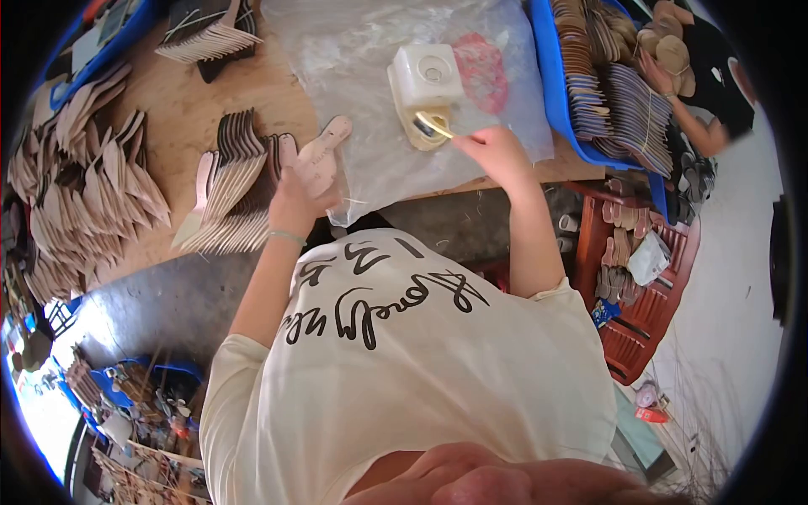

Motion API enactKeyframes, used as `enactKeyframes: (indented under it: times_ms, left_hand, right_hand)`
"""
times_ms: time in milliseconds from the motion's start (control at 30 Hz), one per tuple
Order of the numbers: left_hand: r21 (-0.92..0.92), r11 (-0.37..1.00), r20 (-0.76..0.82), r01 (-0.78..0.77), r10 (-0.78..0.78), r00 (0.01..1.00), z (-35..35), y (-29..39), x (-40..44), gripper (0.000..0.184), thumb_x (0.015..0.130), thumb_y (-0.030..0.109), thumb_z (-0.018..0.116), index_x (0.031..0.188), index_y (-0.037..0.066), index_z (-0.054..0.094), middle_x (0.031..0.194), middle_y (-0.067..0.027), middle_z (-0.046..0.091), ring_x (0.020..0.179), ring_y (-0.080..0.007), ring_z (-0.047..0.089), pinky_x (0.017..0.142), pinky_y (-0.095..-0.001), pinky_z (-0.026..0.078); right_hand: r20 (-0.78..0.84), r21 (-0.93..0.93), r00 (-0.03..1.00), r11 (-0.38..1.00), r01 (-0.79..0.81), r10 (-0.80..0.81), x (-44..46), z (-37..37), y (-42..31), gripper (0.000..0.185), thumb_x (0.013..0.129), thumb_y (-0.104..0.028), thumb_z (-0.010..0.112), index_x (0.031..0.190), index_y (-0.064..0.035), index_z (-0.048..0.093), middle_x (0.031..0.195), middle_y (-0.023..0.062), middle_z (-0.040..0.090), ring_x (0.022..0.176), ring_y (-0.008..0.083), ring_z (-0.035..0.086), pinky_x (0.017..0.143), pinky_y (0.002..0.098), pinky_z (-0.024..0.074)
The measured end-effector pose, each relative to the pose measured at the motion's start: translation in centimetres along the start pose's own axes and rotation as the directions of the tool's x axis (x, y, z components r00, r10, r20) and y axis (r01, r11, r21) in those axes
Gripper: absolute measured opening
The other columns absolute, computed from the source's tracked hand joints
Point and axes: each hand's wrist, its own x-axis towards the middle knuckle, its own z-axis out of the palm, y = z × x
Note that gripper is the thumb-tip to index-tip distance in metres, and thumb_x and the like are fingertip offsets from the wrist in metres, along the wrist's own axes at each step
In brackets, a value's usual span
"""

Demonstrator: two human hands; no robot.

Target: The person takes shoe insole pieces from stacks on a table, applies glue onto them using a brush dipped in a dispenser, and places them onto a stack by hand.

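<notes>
My left hand (291, 200) is closed around the lower part of a pale pink insole (324, 151) with small dark print on it. Next to that hand, a fanned stack of insoles (236, 181) leans on the wooden table. My right hand (498, 156) pinches a thin yellow-handled brush (438, 127). The brush's far end reaches into the opening of a whitish plastic container (427, 76), which stands on clear plastic sheeting (362, 59). What is inside the container cannot be made out.
More insoles (97, 189) lie in rows on the wooden table (269, 80) at left. A blue crate (555, 105) of insoles stands at right, where another person's arm (694, 126) reaches in. Below it is a red rack (644, 324). Crumpled pink plastic (481, 74) touches the container.
</notes>
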Motion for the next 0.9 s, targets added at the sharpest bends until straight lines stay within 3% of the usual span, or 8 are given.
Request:
enactKeyframes:
  times_ms: [33, 67, 267, 567, 667, 767, 833, 900]
  left_hand:
    - [0.052, 0.999, 0.004, -0.007, 0.006, 1.000, 0.4, -0.6, 0.1, 0.078, 0.063, 0.041, 0.082, 0.112, -0.003, 0.040, 0.106, -0.0261, 0.058, 0.097, -0.0424, 0.061, 0.079, -0.0459, 0.052]
    - [0.121, 0.992, -0.012, -0.033, 0.034, 0.999, 0.9, -0.9, 0.3, 0.073, 0.066, 0.023, 0.081, 0.115, -0.002, 0.034, 0.111, -0.0251, 0.053, 0.088, -0.0436, 0.063, 0.076, -0.0455, 0.055]
    - [0.117, 0.988, -0.193, -0.102, 0.124, 0.973, 0.7, 0.9, -0.2, 0.049, 0.077, 0.008, 0.064, 0.116, -0.003, 0.035, 0.109, -0.0242, 0.045, 0.086, -0.0436, 0.063, 0.067, -0.0465, 0.056]
    - [0.144, 0.980, -0.226, -0.141, 0.171, 0.959, -0.6, 1.2, 1.1, 0.064, 0.083, 0.008, 0.052, 0.139, -0.007, 0.025, 0.118, -0.0287, 0.040, 0.090, -0.0427, 0.060, 0.079, -0.0438, 0.053]
    - [0.295, 0.936, -0.202, -0.192, 0.257, 0.945, -3.0, 3.4, 0.4, 0.046, 0.084, 0.009, 0.049, 0.126, -0.008, 0.044, 0.116, -0.0295, 0.046, 0.091, -0.0433, 0.059, 0.083, -0.0440, 0.051]
    - [0.394, 0.877, -0.052, -0.274, 0.319, 0.946, -4.2, 1.9, 1.8, 0.030, 0.090, 0.015, 0.047, 0.105, -0.010, 0.052, 0.085, -0.0308, 0.061, 0.078, -0.0428, 0.063, 0.068, -0.0436, 0.053]
    - [0.002, 0.981, 0.105, -0.192, 0.191, 0.976, -1.0, -5.2, 6.2, 0.023, 0.087, 0.011, 0.045, 0.088, -0.009, 0.056, 0.073, -0.0224, 0.063, 0.060, -0.0312, 0.064, 0.053, -0.0377, 0.051]
    - [-0.266, 0.958, 0.247, -0.109, 0.177, 0.953, 0.1, -7.3, 7.4, 0.022, 0.086, 0.009, 0.045, 0.089, -0.009, 0.057, 0.077, -0.0210, 0.063, 0.059, -0.0258, 0.063, 0.051, -0.0343, 0.050]
  right_hand:
    - [0.007, -0.049, 0.999, 0.998, -0.046, 0.046, -0.2, -0.3, 1.1, 0.042, 0.079, -0.037, 0.066, 0.064, 0.0020, 0.061, 0.057, 0.0170, 0.055, 0.054, 0.0307, 0.054, 0.052, 0.0404, 0.0384]
    - [0.015, -0.045, 0.996, 0.996, -0.083, 0.084, -0.2, -0.2, 1.9, 0.042, 0.079, -0.037, 0.066, 0.064, 0.0029, 0.061, 0.058, 0.0190, 0.055, 0.055, 0.0325, 0.055, 0.052, 0.0424, 0.0395]
    - [-0.057, -0.218, 0.989, 0.965, -0.147, 0.137, 2.4, 3.4, 2.8, 0.038, 0.079, -0.038, 0.065, 0.071, -0.0007, 0.067, 0.069, 0.0185, 0.063, 0.069, 0.0353, 0.062, 0.062, 0.0437, 0.0482]
    - [0.018, -0.275, 0.995, 0.958, -0.087, 0.095, 2.4, 1.4, 2.4, 0.031, 0.077, -0.034, 0.067, 0.081, -0.0033, 0.070, 0.082, 0.0170, 0.067, 0.079, 0.0349, 0.065, 0.069, 0.0436, 0.0501]
    - [0.013, -0.257, 0.994, 0.962, -0.098, 0.105, 2.6, 2.8, 2.6, 0.031, 0.077, -0.033, 0.067, 0.080, -0.0028, 0.070, 0.081, 0.0170, 0.067, 0.078, 0.0351, 0.064, 0.068, 0.0438, 0.0499]
    - [0.052, -0.231, 0.991, 0.967, -0.108, 0.123, 1.2, 2.0, 3.2, 0.031, 0.078, -0.033, 0.066, 0.079, -0.0022, 0.070, 0.078, 0.0178, 0.066, 0.078, 0.0355, 0.065, 0.067, 0.0443, 0.0495]
    - [0.041, -0.205, 0.995, 0.976, -0.078, 0.088, 0.5, 1.1, 4.2, 0.032, 0.079, -0.033, 0.066, 0.079, -0.0010, 0.069, 0.075, 0.0178, 0.065, 0.072, 0.0352, 0.063, 0.065, 0.0425, 0.0486]
    - [0.045, -0.104, 0.997, 0.993, -0.054, 0.059, -0.1, 0.8, 3.9, 0.034, 0.080, -0.034, 0.066, 0.080, -0.0002, 0.069, 0.071, 0.0173, 0.064, 0.066, 0.0325, 0.060, 0.062, 0.0400, 0.0472]
